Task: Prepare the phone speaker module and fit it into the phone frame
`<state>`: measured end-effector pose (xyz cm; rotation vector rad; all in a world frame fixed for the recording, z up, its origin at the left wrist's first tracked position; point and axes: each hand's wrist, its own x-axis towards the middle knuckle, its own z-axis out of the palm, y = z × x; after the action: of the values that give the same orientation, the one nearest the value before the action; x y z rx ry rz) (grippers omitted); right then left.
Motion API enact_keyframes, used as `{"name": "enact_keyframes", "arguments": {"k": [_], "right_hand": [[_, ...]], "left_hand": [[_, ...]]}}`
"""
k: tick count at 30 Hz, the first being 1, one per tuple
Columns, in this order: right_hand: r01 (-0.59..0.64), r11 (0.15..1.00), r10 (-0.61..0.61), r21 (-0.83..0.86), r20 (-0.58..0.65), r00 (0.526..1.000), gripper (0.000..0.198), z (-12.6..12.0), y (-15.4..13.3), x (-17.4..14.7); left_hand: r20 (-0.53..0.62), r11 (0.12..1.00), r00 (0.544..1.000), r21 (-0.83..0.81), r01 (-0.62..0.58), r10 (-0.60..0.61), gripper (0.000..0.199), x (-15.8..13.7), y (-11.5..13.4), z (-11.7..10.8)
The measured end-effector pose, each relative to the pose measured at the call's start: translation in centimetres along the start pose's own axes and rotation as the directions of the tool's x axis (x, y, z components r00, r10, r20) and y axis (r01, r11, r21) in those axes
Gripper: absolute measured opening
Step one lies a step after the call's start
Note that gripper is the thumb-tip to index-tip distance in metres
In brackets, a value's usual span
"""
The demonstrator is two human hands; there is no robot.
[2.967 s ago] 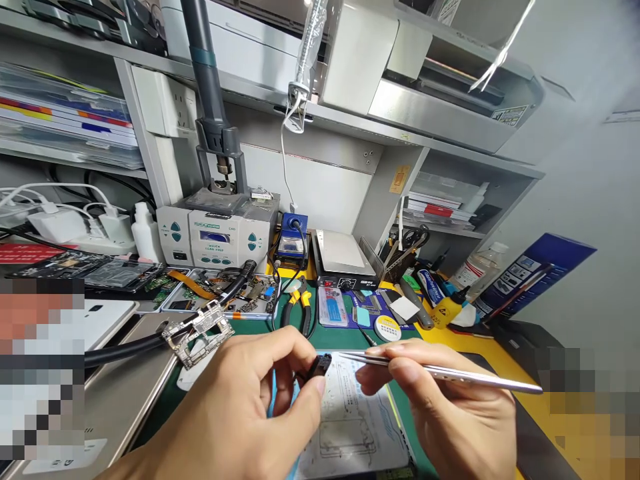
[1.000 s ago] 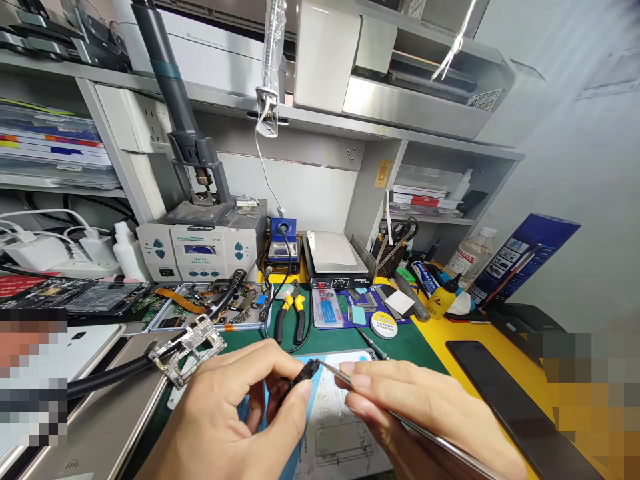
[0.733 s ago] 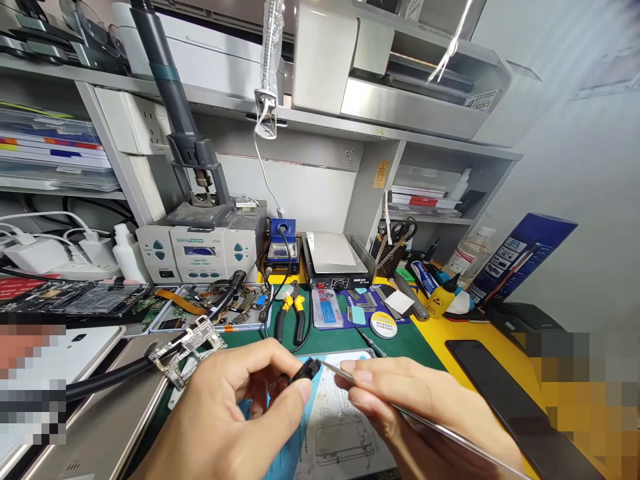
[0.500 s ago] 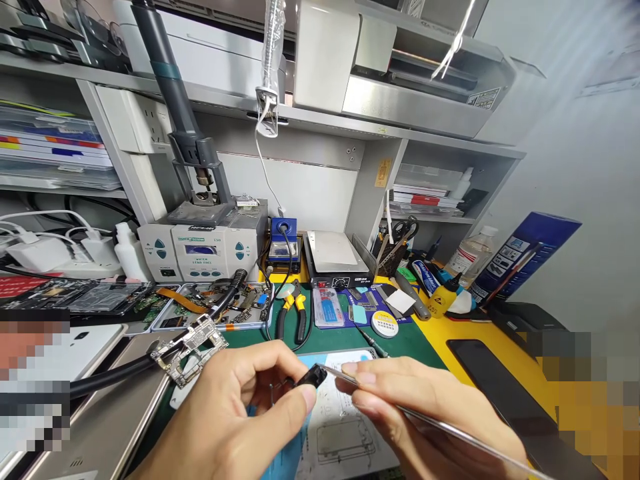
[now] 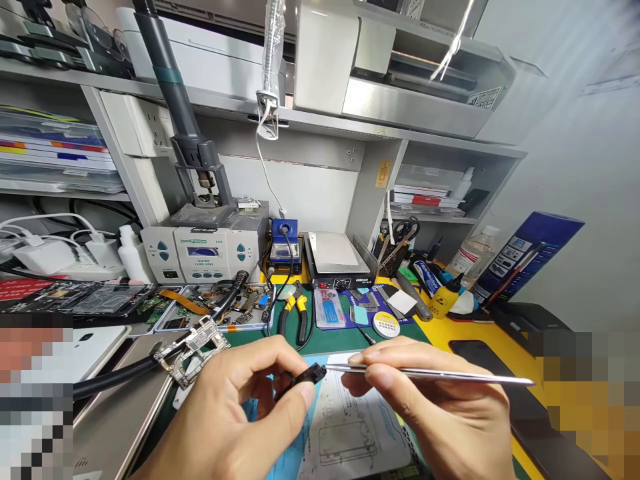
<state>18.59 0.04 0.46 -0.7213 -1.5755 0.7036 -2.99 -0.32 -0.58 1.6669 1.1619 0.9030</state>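
Observation:
My left hand [image 5: 255, 407] pinches a small black part [image 5: 311, 375] between thumb and forefinger, its end facing right; what kind of part it is I cannot make out. In my right hand [image 5: 435, 400] lies a pair of thin silver metal tweezers [image 5: 430, 375], held almost level. Their tip points left and meets or nearly touches the black part's end. Beneath both hands lies a printed sheet [image 5: 345, 433] with a line drawing of a phone frame, white with a blue side. The fingers of my left hand hide much of the black part.
A bare circuit board [image 5: 195, 350] leans on a black hose left of my hands. Yellow-handled pliers [image 5: 295, 317] lie behind them. A hot air station [image 5: 205, 257] and a heating plate [image 5: 340, 260] stand at the back. A dark phone [image 5: 480, 357] is on the right.
The tweezers have swung from a slope down to the right to nearly level, and my right hand has turned with them. My left hand stays about where it was, holding the black part.

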Motion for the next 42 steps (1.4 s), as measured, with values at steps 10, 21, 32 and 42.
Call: {"name": "enact_keyframes", "arguments": {"k": [10,21,32,42], "right_hand": [[0.277,0.957,-0.275,-0.092,0.028,0.961,0.038,0.2,-0.2,0.0],[0.161,0.987,-0.161,-0.019,-0.022,0.987,0.033,0.4,-0.1,-0.3],[0.288,0.951,-0.291,-0.116,-0.012,0.957,0.044,0.2,-0.3,-0.2],[0.243,0.964,-0.249,-0.11,-0.047,0.967,0.044,0.4,-0.6,-0.2]], "left_hand": [[-0.016,1.0,1.0,0.003,-0.018,0.018,0.025,0.1,-0.5,0.1],[-0.002,1.0,1.0,-0.019,0.014,-0.014,0.027,0.3,0.4,0.2],[-0.059,0.987,0.994,0.136,-0.086,0.095,0.022,0.1,0.2,0.2],[-0.141,0.883,0.907,0.329,-0.334,0.396,0.018,0.2,1.1,0.6]]}}
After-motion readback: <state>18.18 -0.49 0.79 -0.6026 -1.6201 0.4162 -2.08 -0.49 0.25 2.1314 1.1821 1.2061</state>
